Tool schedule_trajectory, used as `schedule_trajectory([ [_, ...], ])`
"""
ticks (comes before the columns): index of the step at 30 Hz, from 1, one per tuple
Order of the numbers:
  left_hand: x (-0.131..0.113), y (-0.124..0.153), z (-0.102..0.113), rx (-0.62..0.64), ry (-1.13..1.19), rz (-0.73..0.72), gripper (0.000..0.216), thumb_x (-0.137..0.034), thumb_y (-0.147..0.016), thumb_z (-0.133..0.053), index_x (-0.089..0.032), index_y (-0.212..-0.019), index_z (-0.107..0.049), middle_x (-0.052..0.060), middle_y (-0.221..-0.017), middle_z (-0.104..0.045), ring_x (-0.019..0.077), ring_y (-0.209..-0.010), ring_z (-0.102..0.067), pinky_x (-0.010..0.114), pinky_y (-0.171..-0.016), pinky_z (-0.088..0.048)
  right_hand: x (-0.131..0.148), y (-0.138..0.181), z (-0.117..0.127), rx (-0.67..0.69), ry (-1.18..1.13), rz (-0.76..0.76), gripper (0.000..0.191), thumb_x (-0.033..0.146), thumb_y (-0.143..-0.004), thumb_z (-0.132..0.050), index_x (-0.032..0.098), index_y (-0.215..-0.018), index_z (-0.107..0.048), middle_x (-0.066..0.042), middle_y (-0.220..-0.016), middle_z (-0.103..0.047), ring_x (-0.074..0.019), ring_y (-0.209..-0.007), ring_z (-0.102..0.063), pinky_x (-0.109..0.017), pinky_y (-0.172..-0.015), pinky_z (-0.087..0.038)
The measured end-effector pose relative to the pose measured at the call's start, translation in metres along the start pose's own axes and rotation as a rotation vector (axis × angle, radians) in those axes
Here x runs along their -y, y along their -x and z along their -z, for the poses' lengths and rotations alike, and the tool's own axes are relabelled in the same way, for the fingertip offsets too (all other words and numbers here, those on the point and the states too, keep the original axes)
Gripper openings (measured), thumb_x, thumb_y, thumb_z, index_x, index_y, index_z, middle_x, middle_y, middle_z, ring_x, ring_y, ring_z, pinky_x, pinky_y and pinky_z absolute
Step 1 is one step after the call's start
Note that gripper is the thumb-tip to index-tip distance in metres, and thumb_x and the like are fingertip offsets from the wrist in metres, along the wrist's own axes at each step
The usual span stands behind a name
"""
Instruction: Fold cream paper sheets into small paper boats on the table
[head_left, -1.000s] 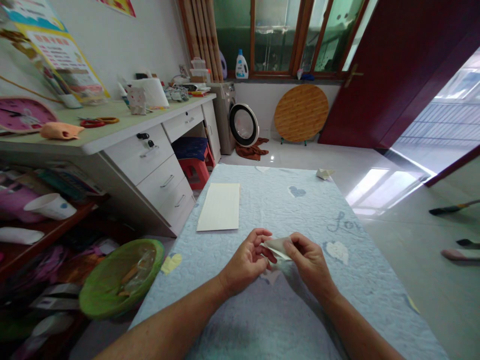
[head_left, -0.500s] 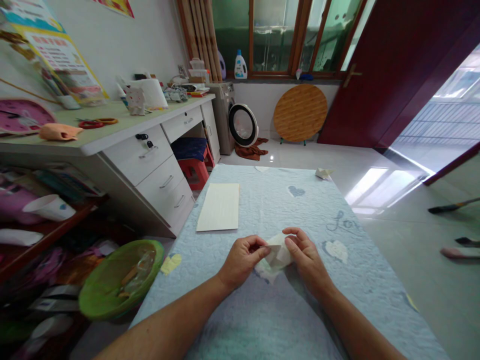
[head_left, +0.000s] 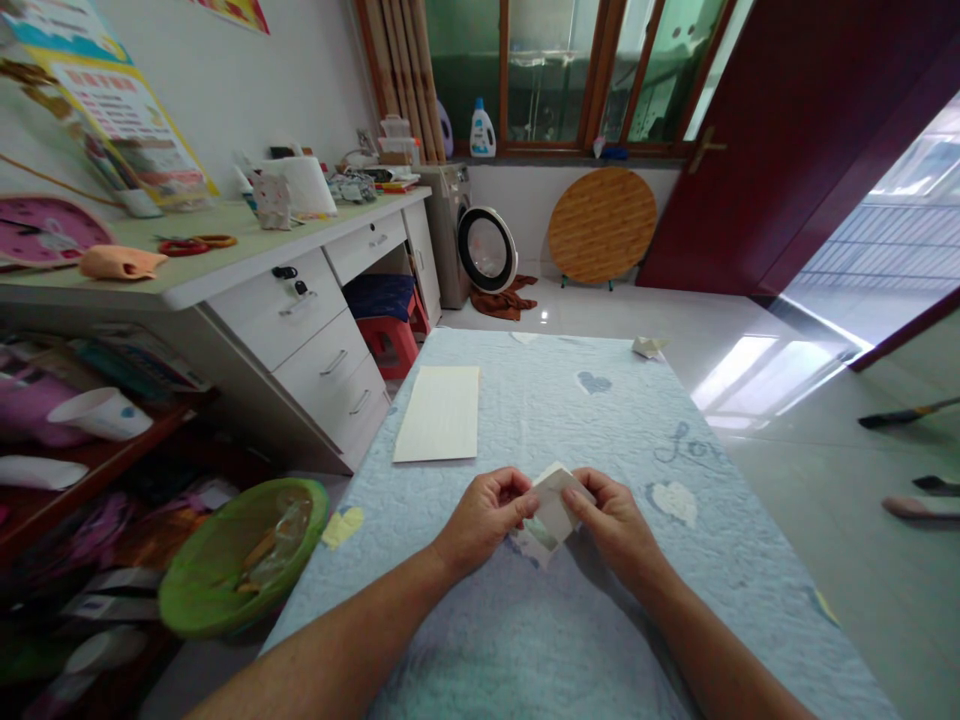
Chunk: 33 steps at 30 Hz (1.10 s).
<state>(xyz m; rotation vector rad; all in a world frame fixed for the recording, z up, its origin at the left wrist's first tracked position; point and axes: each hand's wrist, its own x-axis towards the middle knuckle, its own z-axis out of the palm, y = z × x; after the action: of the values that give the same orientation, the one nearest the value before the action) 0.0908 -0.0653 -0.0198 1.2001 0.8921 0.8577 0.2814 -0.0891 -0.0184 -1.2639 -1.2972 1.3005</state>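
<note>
A small piece of folded white paper is held up between my two hands, just above the near part of the table. My left hand pinches its left edge between thumb and fingers. On the opposite edge, my right hand grips the paper with the thumb on top and the fingers behind. Beyond my left hand lies a flat stack of pale paper sheets. At the table's far right corner sits a small folded paper piece.
A pale blue quilted cloth covers the table. A green basket with wrappings stands on the left. Past it are a white desk, a red stool and a washing machine with its door ajar.
The paper in my hands has gone from a loose, angled shape to a flatter, compact rectangle. My right fingers have come down closer around it. The paper stack has stayed in place.
</note>
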Motion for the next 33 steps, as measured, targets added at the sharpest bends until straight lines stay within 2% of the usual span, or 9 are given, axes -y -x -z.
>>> schedule_trajectory([
  [3,-0.0002,-0.0008,0.0019,0.026,-0.027,-0.018,0.031,-0.043,-0.078,-0.074,-0.014,-0.082,-0.065,-0.001,-0.069,-0.059,0.0096,-0.061,-0.050,0.021,-0.059,-0.040,-0.0024,-0.0004,0.0013,-0.026,-0.038,-0.012,0.038,0.055,-0.080,-0.067,0.018,-0.079,-0.061,0.001,-0.066,-0.055,-0.0129,-0.060,-0.047,-0.025,-0.056,-0.036],
  [16,0.0029,-0.0029,0.0027,-0.058,-0.060,-0.001,0.029,-0.040,-0.075,-0.074,-0.013,-0.076,-0.063,-0.002,-0.065,-0.058,0.0103,-0.058,-0.049,0.022,-0.057,-0.036,-0.0053,-0.0006,-0.0016,-0.049,-0.043,-0.005,0.036,0.052,-0.080,-0.068,0.018,-0.074,-0.059,0.002,-0.063,-0.053,-0.0121,-0.058,-0.045,-0.024,-0.054,-0.034],
  [21,-0.0002,-0.0023,0.0004,-0.100,-0.039,-0.044,0.029,-0.035,-0.073,-0.077,-0.016,-0.077,-0.056,-0.002,-0.070,-0.056,0.0106,-0.064,-0.052,0.022,-0.061,-0.039,-0.0066,-0.0019,-0.0039,-0.055,-0.038,0.004,0.035,0.051,-0.079,-0.069,0.019,-0.073,-0.055,0.003,-0.062,-0.050,-0.0118,-0.058,-0.044,-0.024,-0.053,-0.033],
  [24,-0.0022,-0.0012,-0.0011,-0.096,-0.002,-0.047,0.032,-0.035,-0.072,-0.077,-0.018,-0.083,-0.053,-0.004,-0.072,-0.054,0.0101,-0.066,-0.052,0.021,-0.064,-0.040,-0.0063,-0.0033,-0.0069,-0.069,-0.141,-0.001,0.034,0.049,-0.077,-0.071,0.022,-0.088,-0.054,0.003,-0.069,-0.054,-0.0125,-0.059,-0.049,-0.023,-0.054,-0.037],
  [26,-0.0024,-0.0003,-0.0016,-0.074,0.018,-0.045,0.033,-0.036,-0.074,-0.076,-0.019,-0.089,-0.052,-0.005,-0.072,-0.053,0.0100,-0.066,-0.052,0.021,-0.063,-0.039,-0.0064,-0.0039,-0.0078,-0.078,-0.204,-0.010,0.043,0.049,-0.076,-0.072,0.024,-0.105,-0.051,0.004,-0.074,-0.056,-0.0131,-0.059,-0.053,-0.024,-0.054,-0.039],
  [28,-0.0019,0.0006,-0.0016,-0.047,0.014,-0.045,0.033,-0.035,-0.077,-0.074,-0.019,-0.095,-0.052,-0.005,-0.072,-0.053,0.0100,-0.065,-0.051,0.020,-0.062,-0.038,-0.0063,-0.0039,-0.0074,-0.071,-0.195,-0.017,0.047,0.050,-0.076,-0.072,0.023,-0.111,-0.053,0.003,-0.074,-0.057,-0.0136,-0.061,-0.054,-0.024,-0.056,-0.040],
  [31,-0.0009,0.0016,-0.0012,-0.008,-0.036,-0.063,0.031,-0.029,-0.080,-0.070,-0.019,-0.104,-0.053,-0.005,-0.074,-0.051,0.0094,-0.065,-0.049,0.020,-0.060,-0.037,-0.0050,-0.0025,-0.0056,-0.036,-0.110,-0.029,0.037,0.053,-0.079,-0.068,0.018,-0.091,-0.063,0.000,-0.072,-0.058,-0.0137,-0.063,-0.052,-0.025,-0.058,-0.039],
  [33,-0.0003,0.0019,-0.0013,0.014,-0.069,-0.068,0.034,-0.025,-0.080,-0.069,-0.018,-0.110,-0.054,-0.005,-0.074,-0.050,0.0085,-0.063,-0.047,0.020,-0.058,-0.035,-0.0034,-0.0013,-0.0052,-0.028,-0.075,-0.027,0.036,0.053,-0.081,-0.066,0.017,-0.080,-0.064,0.000,-0.069,-0.057,-0.0128,-0.062,-0.049,-0.025,-0.057,-0.037],
])
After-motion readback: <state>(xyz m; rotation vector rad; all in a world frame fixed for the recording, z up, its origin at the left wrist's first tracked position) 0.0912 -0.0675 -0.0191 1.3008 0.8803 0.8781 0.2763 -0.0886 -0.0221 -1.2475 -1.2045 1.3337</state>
